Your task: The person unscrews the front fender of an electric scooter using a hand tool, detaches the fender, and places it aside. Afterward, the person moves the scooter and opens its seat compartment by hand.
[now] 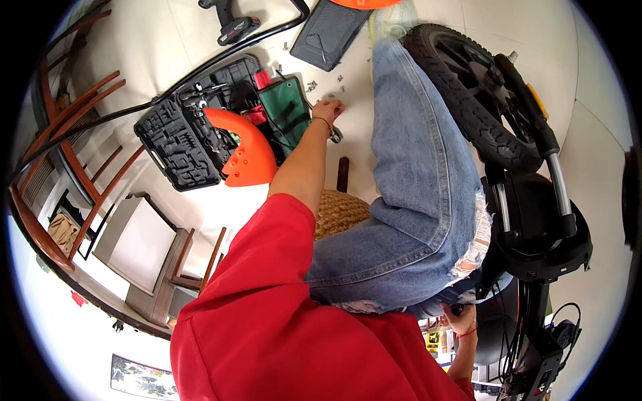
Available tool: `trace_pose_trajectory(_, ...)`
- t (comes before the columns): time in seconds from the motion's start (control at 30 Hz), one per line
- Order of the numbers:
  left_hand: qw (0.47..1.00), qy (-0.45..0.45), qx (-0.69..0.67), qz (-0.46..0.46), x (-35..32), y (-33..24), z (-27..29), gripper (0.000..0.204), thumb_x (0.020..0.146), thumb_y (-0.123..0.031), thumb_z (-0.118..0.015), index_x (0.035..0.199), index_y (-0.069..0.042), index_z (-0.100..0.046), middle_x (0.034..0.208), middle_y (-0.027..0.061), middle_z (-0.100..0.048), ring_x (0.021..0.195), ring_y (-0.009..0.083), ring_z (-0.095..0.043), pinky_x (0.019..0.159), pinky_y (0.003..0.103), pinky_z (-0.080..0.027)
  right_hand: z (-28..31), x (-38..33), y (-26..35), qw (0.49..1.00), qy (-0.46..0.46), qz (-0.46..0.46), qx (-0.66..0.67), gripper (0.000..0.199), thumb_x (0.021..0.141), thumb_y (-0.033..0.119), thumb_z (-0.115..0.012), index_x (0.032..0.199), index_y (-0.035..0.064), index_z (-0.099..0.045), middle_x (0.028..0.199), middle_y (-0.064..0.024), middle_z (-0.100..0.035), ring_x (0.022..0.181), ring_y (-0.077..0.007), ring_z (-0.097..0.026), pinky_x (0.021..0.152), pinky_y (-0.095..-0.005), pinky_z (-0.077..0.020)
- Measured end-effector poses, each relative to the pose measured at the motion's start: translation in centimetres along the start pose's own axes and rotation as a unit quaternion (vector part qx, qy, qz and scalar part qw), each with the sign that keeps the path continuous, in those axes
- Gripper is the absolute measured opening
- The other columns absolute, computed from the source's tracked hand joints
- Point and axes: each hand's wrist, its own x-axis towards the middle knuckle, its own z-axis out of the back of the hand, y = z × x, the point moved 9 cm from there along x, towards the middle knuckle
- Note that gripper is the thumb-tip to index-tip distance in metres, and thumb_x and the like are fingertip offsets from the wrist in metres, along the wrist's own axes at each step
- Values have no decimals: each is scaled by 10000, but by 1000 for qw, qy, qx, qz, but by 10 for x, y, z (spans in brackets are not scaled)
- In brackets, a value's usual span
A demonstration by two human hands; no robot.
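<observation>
Down on the pale floor, my left hand [328,110] has its fingers bent together beside several small loose screws [311,86]; whatever they pinch is hidden. A dark-handled tool [336,136] lies by its wrist. Left of it are a green tool pouch [283,107] and a curved orange fender [247,150], which rests across an open black tool case [184,134]. My right hand [458,319], low at the right beside my knee, is closed around something dark that I cannot make out. Near it stands a black fork [558,187] with a knobby-tyred wheel [481,100].
A cordless drill [234,27] and a dark flat tray [330,33] lie at the far side. A black bar [200,70] crosses above the case. Wooden chairs [73,167] stand at the left. Under my leg is a woven seat [340,212]; cables [511,334] hang at the right.
</observation>
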Motion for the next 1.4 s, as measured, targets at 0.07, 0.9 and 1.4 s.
trace_pose_trajectory(0.07, 999, -15, -32, 2, 1, 0, 7, 153, 855, -60, -555, 968, 43, -556, 944, 152, -588, 887, 259, -610, 812, 323, -546, 0, -1, -4, 1000, 3, -12, 18, 154, 777, 40, -694, 666, -11, -600, 507, -47, -585, 407, -119, -563, 396, -235, -436)
trace_pose_trajectory(0.9, 956, 44, 271, -107, -156, -49, 29, 178, 847, -140, -551, 943, 2, -600, 779, 97, -651, 623, 171, -623, 545, 280, -505, -1, -7, -26, 993, -47, 94, 48, 370, 813, 172, -679, 512, -15, -573, 469, -85, -566, 370, -169, -560, 361, -276, -420)
trace_pose_trajectory(1.4, 892, 248, 103, -364, -487, -152, -89, 200, 926, -139, -521, 1050, 13, -558, 943, 112, -635, 831, 163, -612, 755, 266, -491, 28, 27, -93, 824, -60, 216, 520, 369, 900, 372, -534, 642, 108, -525, 493, -54, -523, 406, -153, -476, 389, -257, -311)
